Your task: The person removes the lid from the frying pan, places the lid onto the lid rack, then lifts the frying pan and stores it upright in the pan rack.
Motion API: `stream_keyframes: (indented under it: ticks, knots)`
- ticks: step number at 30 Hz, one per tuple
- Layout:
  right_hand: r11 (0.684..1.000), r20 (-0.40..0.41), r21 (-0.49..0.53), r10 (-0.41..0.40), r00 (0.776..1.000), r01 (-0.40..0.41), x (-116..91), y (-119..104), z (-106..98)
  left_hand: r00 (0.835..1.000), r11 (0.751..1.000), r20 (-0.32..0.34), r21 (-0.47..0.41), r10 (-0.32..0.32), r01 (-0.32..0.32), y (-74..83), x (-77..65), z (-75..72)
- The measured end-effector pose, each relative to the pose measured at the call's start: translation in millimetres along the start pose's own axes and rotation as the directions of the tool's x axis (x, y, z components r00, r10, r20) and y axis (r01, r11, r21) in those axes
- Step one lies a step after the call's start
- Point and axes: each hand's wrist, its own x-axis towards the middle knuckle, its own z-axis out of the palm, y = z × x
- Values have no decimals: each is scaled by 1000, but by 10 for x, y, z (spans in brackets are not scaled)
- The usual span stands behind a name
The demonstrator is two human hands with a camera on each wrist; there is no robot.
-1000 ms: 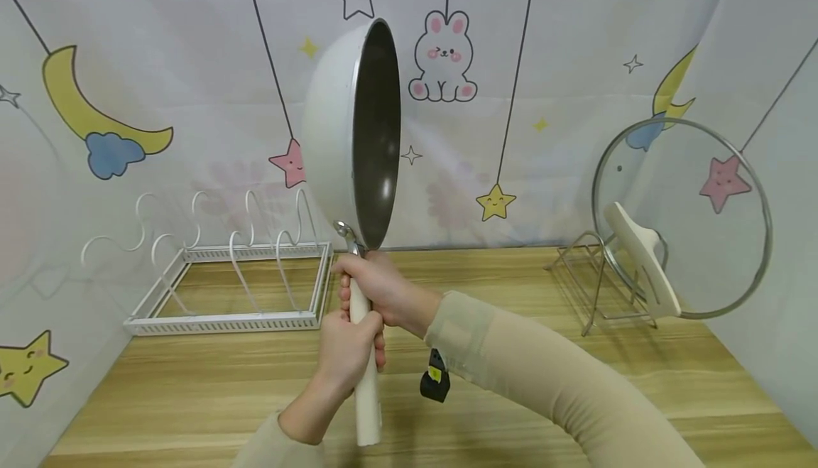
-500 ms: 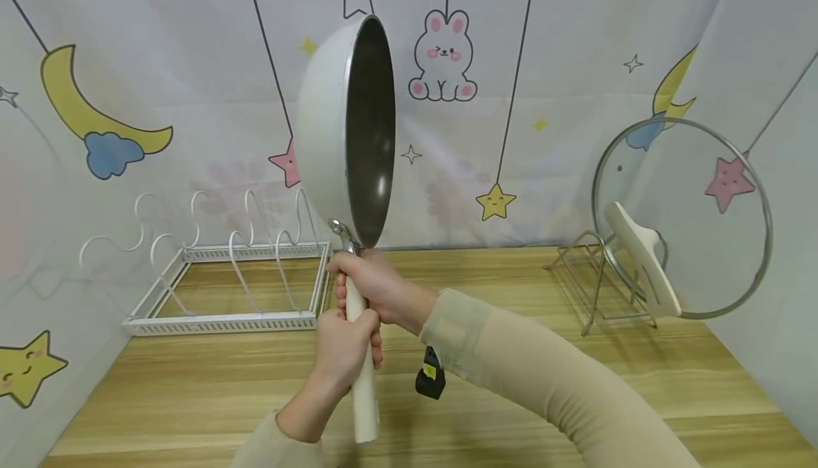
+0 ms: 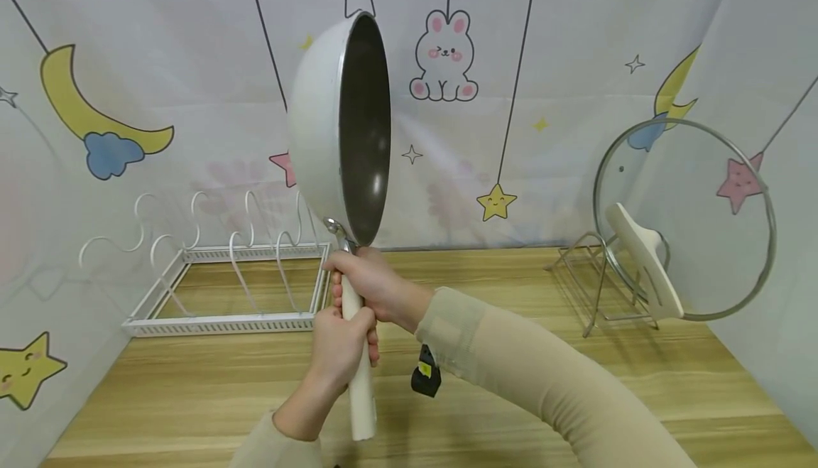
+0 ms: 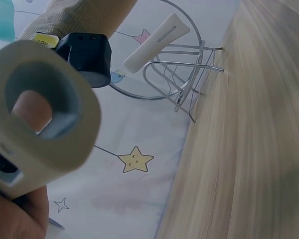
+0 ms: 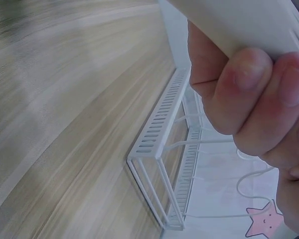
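A white frying pan (image 3: 316, 127) with a dark inside is held upright on edge above the table, its bowl facing right. My right hand (image 3: 377, 285) grips the cream handle just below the metal joint. Lower on the same handle, my left hand (image 3: 341, 344) wraps its fingers round it. The handle's hollow end (image 4: 84, 124) fills the left of the left wrist view. In the right wrist view, the right hand's curled fingers (image 5: 249, 99) press against the handle. The pan stands apart from the white rack (image 3: 224, 324), behind and left of the hands.
At the right, a wire stand (image 3: 594, 297) bears a large glass lid (image 3: 770, 241) with a cream handle. A wood-grain table (image 3: 511, 411) lies below, and a patterned cloth (image 3: 511, 170) hangs behind. A black device (image 3: 426, 376) is under the right cuff.
Both hands have carried the pan slightly to the left and a little upward. Their grip on the handle stays the same; the rack and lid have not moved.
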Motion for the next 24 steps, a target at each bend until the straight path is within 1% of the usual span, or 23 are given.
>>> stream_keyframes:
  ticks: [8, 16, 24]
  knots:
    - [1000, 17, 3, -5, 1000, 5, 16, -13, 26, 1000, 1000, -10, 15, 5, -5, 8, 14, -18]
    - [1000, 17, 22, -5, 1000, 4, 29, -11, 43, 1000, 1000, -20, 24, 9, -9, 26, 17, -36]
    - [1000, 21, 7, -5, 1000, 5, 36, -7, 73, 999, 999, -39, 34, 3, -2, 26, 10, -67]
